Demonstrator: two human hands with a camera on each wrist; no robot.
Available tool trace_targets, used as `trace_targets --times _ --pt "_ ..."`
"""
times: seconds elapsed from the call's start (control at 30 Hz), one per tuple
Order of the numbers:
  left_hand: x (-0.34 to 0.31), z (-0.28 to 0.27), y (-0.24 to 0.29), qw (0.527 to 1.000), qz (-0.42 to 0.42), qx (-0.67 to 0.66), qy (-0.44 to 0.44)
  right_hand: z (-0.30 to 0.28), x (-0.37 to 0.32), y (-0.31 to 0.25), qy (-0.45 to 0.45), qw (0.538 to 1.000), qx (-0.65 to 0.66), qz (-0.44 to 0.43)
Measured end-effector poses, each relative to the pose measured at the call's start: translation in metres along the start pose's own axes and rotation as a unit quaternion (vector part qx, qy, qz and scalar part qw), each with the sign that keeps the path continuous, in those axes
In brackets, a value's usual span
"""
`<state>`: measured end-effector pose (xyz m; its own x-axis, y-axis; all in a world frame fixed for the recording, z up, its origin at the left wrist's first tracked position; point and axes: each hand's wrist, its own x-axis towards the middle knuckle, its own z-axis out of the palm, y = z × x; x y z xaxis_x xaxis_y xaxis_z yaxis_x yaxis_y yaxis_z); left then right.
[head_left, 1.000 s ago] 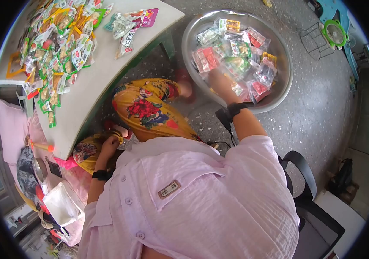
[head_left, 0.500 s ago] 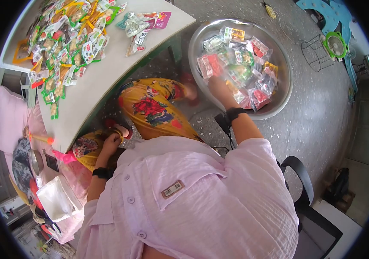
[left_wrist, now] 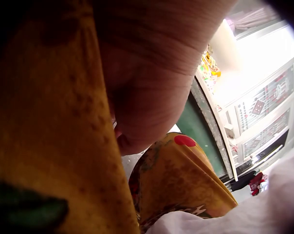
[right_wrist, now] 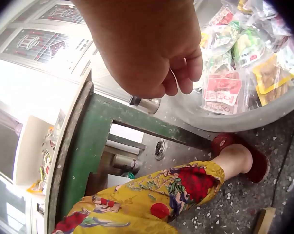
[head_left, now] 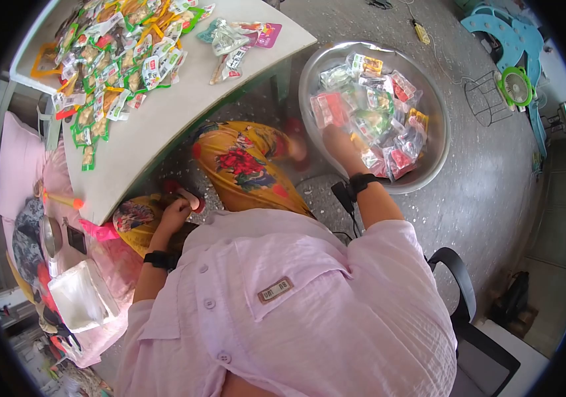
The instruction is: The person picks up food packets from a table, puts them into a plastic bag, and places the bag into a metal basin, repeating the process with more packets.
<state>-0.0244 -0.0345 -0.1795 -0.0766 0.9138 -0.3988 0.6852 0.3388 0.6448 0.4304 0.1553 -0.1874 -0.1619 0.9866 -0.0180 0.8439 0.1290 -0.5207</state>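
Inside a round metal basin (head_left: 439, 112) on the floor lie several sealed food packets. My right hand (head_left: 341, 151) reaches over its near side, beside a red-and-clear packet (head_left: 329, 110). In the right wrist view that hand (right_wrist: 149, 53) has loosely bent fingers with nothing visible in them, close to a red-labelled packet (right_wrist: 223, 92); its palm side is partly hidden. My left hand (head_left: 176, 216) rests on the yellow flowered trousers. Seen from the left wrist, this hand (left_wrist: 152, 83) is dark, its fingers loosely curled against the cloth and mostly hidden.
A pale table (head_left: 150, 132) at left carries a heap of small packets (head_left: 121, 63) and a smaller group (head_left: 236, 51). A white-lined box (head_left: 83, 298) stands lower left. Right of the basin are a wire rack (head_left: 485, 99) and green fan (head_left: 516, 87); a black chair (head_left: 460, 284) stands behind.
The head view has shifted, so table and basin appear lower and farther right. My right hand stays over the basin's near side; my left hand remains on the trousers.
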Motion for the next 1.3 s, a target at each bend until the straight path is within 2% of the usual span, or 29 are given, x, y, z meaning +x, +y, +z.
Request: trace_targets --times 0.07,0.17,0.27,0.33,0.5,0.63,0.77,0.93,1.0,1.07,1.13,1.3 --pt "-0.002 -0.001 0.005 1.000 0.005 -0.003 0.000 -0.002 -0.003 -0.007 0.012 1.000 0.027 0.012" --pt "-0.005 -0.003 0.014 1.000 0.013 -0.004 0.007 -0.009 -0.005 -0.023 0.013 0.999 0.017 -0.036" --pt "-0.011 -0.007 0.031 1.000 0.008 -0.013 0.011 -0.003 0.000 -0.028 0.018 0.999 0.030 -0.024" --pt "-0.016 -0.010 0.041 1.000 0.007 -0.024 0.012 -0.003 0.003 -0.034 0.027 0.997 0.048 -0.052" --pt "-0.013 -0.005 0.022 0.998 0.018 -0.029 0.046 -0.003 0.010 -0.048 0.039 0.992 0.074 -0.097" --pt "-0.016 -0.009 0.030 0.996 0.046 -0.036 0.065 -0.019 0.015 -0.062 0.039 0.987 0.104 -0.116" --pt "-0.012 -0.009 0.030 0.997 0.021 -0.059 0.050 -0.031 0.019 -0.077 0.041 0.987 0.088 -0.128" --pt "-0.012 -0.009 0.025 0.994 0.056 -0.042 0.081 -0.047 0.019 -0.102 0.045 0.981 0.090 -0.163" --pt "-0.013 -0.008 0.024 0.996 0.039 -0.023 0.074 -0.047 0.019 -0.116 0.046 0.976 0.111 -0.180" --pt "-0.008 -0.006 0.017 0.995 0.066 0.009 0.077 -0.046 0.021 -0.129 0.053 0.974 0.129 -0.178" --pt "-0.008 -0.006 0.020 0.997 0.037 -0.014 0.069 -0.048 0.020 -0.144 0.057 0.973 0.133 -0.181" --pt "-0.019 -0.018 0.031 0.996 0.027 -0.047 0.071 -0.029 0.032 -0.151 0.051 0.960 0.131 -0.241"
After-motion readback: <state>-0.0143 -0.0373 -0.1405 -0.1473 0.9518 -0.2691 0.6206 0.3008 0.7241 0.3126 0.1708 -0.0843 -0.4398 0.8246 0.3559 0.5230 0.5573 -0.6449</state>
